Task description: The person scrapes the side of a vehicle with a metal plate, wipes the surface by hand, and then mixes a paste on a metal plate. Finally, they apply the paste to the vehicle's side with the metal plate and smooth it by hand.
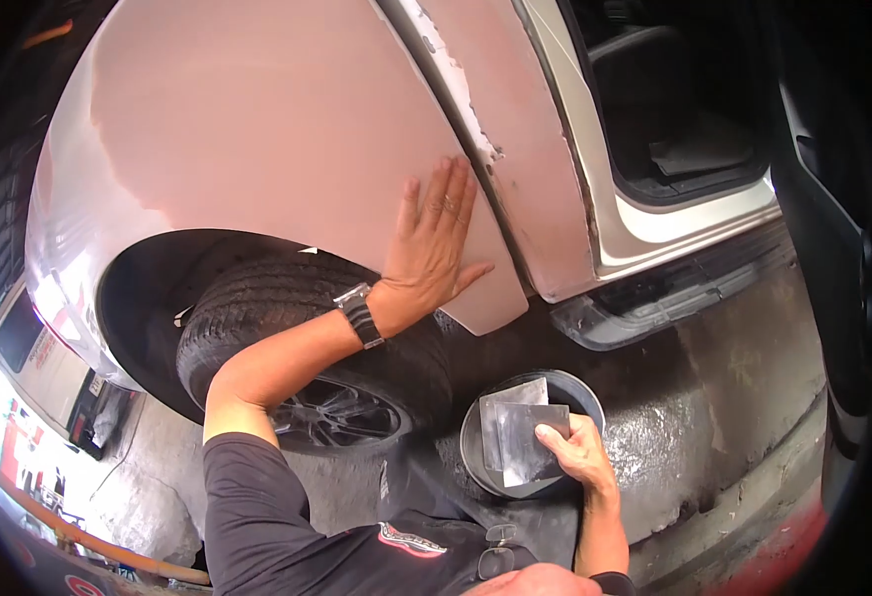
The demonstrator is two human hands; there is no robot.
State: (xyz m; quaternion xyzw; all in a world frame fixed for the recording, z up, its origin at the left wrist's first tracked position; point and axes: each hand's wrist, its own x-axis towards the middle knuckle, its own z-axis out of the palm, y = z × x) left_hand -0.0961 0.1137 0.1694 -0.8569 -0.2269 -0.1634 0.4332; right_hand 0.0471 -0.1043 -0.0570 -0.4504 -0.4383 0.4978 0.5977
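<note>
My left hand (434, 243) lies flat on the pinkish, dull-coated fender (277, 119), fingers pointing up and thumb out to the side, near the panel's rear edge. A watch with a dark strap is on that wrist. My right hand (582, 452) grips a dark grey rectangular sheet (530, 447) between thumb and fingers, above a round bucket (580, 392). Another grey sheet (492, 409) shows behind it; whether I hold that one too I cannot tell.
A tire (247, 313) with a spoked wheel stands under the fender. The door panel (525, 149), side step (644, 308) and open door (823, 228) are on the right. Another vehicle (43, 363) is at far left. Wet floor (694, 427) surrounds the bucket.
</note>
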